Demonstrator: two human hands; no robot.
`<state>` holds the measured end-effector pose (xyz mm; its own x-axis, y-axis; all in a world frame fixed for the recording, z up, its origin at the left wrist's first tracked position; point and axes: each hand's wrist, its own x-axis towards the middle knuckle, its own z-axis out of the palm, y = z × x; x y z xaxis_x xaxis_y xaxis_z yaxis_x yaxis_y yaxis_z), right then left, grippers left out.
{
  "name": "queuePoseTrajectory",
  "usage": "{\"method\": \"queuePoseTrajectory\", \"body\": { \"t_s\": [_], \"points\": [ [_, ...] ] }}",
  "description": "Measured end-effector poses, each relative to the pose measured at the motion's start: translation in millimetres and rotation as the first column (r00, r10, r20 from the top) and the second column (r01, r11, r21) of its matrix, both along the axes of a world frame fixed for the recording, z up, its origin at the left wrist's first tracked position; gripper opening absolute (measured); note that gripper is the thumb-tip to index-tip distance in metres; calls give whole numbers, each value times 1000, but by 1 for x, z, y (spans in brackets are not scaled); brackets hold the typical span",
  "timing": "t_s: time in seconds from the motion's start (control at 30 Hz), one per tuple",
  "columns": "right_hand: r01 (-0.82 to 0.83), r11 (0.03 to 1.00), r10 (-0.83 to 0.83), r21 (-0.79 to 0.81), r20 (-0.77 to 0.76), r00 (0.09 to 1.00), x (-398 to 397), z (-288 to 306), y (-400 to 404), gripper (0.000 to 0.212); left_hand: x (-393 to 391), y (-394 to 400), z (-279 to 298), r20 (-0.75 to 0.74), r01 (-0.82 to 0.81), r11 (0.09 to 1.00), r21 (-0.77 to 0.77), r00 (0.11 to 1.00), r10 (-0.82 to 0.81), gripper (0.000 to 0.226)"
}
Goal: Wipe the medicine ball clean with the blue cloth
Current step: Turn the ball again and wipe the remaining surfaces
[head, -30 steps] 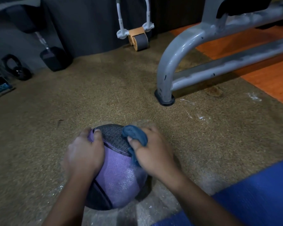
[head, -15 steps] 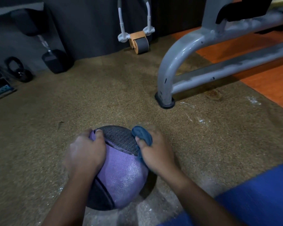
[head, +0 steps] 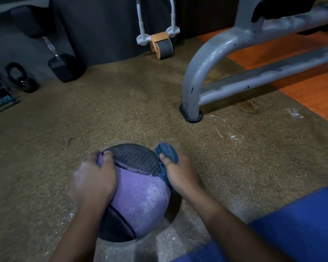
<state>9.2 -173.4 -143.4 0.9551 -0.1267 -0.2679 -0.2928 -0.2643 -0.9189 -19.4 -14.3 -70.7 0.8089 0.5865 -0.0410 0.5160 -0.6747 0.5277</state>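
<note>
At the far left, by the dark wall, sits one black kettlebell (head: 21, 77). Next to it one dumbbell (head: 62, 63) leans up against the wall. Its bottom end rests on the brown floor mat (head: 121, 110).

Low in the middle sits one medicine ball (head: 138, 197) on the brown mat. It is purple with dark patches and has a bumpy pattern. No words show on it. The left hand (head: 94, 181) wraps over the ball's left side, fingers curled on the top edge to hold it. On the ball's upper right side, the right hand (head: 179, 173) grips one blue cloth (head: 168, 156), bunched up under the fingers and thumb. The cloth touches the ball.

Far back in the middle, one ab roller (head: 160, 45) with an orange and grey wheel and white handles stands by the wall.

To the right, one grey metal bench frame (head: 203, 67) stands with its foot on the brown mat. An orange floor (head: 314, 91) lies behind it. One blue mat (head: 301, 224) fills the bottom right corner.
</note>
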Motion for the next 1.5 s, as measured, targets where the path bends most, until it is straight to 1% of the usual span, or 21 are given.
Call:
{"method": "queuePoseTrajectory", "body": {
  "t_s": [0.1, 0.2, 0.27, 0.4, 0.47, 0.53, 0.6, 0.63, 0.73, 0.8, 0.87, 0.9, 0.97, 1.07, 1.13, 1.23, 1.3, 1.37, 1.4, 1.43, 1.5],
  "points": [
    [-40, 983, 66, -178, 144, 987, -29, 13, 1, 32, 1, -2, 0, 0, 3, 1000, 19, 1000, -3, 49],
    [-125, 928, 257, -351, 360, 897, -57, 44, 17, 49, 2, 0, -2, -6, 13, 999, 33, 1000, -13, 49],
    [-142, 903, 314, -406, 396, 863, -60, 51, 26, 55, 2, 2, -4, -9, 22, 999, 36, 1000, -22, 49],
    [-75, 965, 145, -252, 270, 952, -34, 29, 14, 44, 2, 2, -5, 13, 5, 1000, 27, 1000, -5, 50],
    [-18, 996, 28, -89, 116, 993, -21, 15, 0, 27, 1, 2, -5, 18, -7, 1000, 19, 1000, 6, 51],
    [23, 994, -14, 104, -85, 996, -14, 5, -12, 19, 1, 1, -4, 16, -11, 1000, 17, 1000, 11, 50],
    [33, 988, 2, 153, -221, 975, -19, -1, -16, 21, 1, 1, -4, 10, -15, 1000, 14, 1000, 15, 50],
    [39, 991, -11, 127, -213, 977, -21, -4, -15, 20, 1, 0, -3, 13, -17, 1000, 12, 1000, 17, 50],
    [49, 999, -50, 10, 88, 995, -37, -1, -3, 30, 2, 2, -4, 17, -24, 999, 22, 1000, 24, 50],
    [-43, 996, 64, -81, 279, 958, -48, 18, 6, 39, 2, 4, -4, 5, -30, 999, 35, 1000, 30, 50],
    [-136, 957, 226, -254, 368, 902, -52, 35, 16, 47, 2, 6, -5, -2, -28, 999, 40, 1000, 29, 50],
    [-139, 940, 253, -311, 368, 895, -47, 38, 19, 49, 2, 7, -5, 0, -26, 999, 36, 1000, 26, 50],
    [-99, 947, 202, -305, 329, 922, -31, 34, 19, 42, 2, 9, -6, 4, -26, 999, 23, 1000, 26, 50],
    [-37, 997, 46, -64, 157, 987, -5, 11, 8, 22, 3, 11, -7, 17, -50, 999, -6, 999, 50, 48],
    [-8, 996, 6, 89, 23, 1000, 1, -2, 2, 20, 2, 10, -7, 26, -63, 998, -22, 998, 64, 48],
    [72, 983, -50, 170, -129, 990, 1, -14, -3, 22, -1, 6, -7, 16, -39, 999, -16, 999, 39, 53],
    [142, 967, -107, 213, -166, 980, -5, -18, -1, 20, -2, 3, -8, 16, -11, 1000, -6, 1000, 11, 56],
    [177, 970, -176, 165, -22, 984, -20, -16, 6, 22, -1, 5, -9, 24, -31, 1000, 4, 999, 31, 57],
    [181, 976, -193, 125, 87, 977, -32, -12, 11, 32, 0, 6, -9, 27, -50, 999, 8, 998, 50, 57],
    [165, 982, -180, 94, 189, 965, -46, -6, 17, 44, 1, 7, -8, 27, -66, 998, 6, 997, 65, 57],
    [57, 997, -37, -48, 343, 939, -68, 8, 27, 60, 2, 9, -8, 19, -86, 996, -8, 996, 86, 55]
  ]
}}
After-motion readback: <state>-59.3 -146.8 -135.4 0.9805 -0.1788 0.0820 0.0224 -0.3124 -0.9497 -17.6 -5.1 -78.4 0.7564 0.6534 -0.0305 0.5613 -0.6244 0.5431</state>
